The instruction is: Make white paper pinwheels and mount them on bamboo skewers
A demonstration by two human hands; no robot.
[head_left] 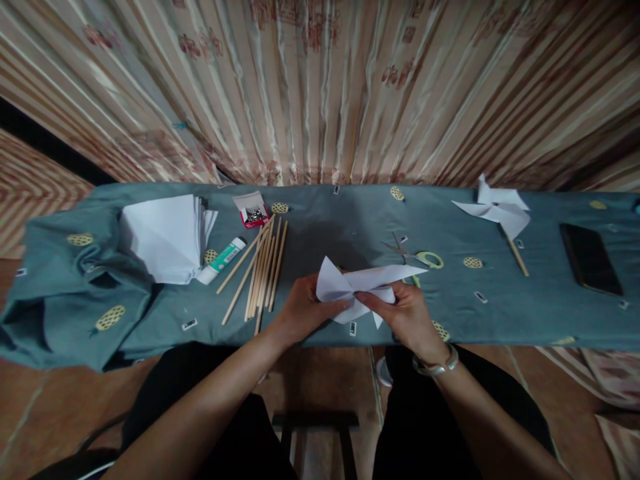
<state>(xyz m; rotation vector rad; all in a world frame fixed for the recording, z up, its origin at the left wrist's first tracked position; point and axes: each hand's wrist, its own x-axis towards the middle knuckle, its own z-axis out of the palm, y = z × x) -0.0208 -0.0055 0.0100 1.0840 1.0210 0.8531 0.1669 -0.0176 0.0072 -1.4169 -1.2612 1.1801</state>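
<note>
A white paper pinwheel [336,283] is held between both hands above the front edge of the table. My left hand [305,310] grips its left side, thumb pressed toward the centre. From the right, my right hand [407,317] pinches the folds, its thumb at the middle where the points meet. Fingers behind the paper are hidden. Scissors [427,259] with yellow-green handles lie just beyond the right hand, partly covered by the paper. Left of my hands are several wooden sticks [265,267].
A finished pinwheel [500,208] on a stick lies at the right, beside a dark phone [590,259]. Toward the left are a paper stack [163,237], a glue stick [223,260] and a red box of small metal pins [254,211]. A striped curtain [320,93] hangs behind the table.
</note>
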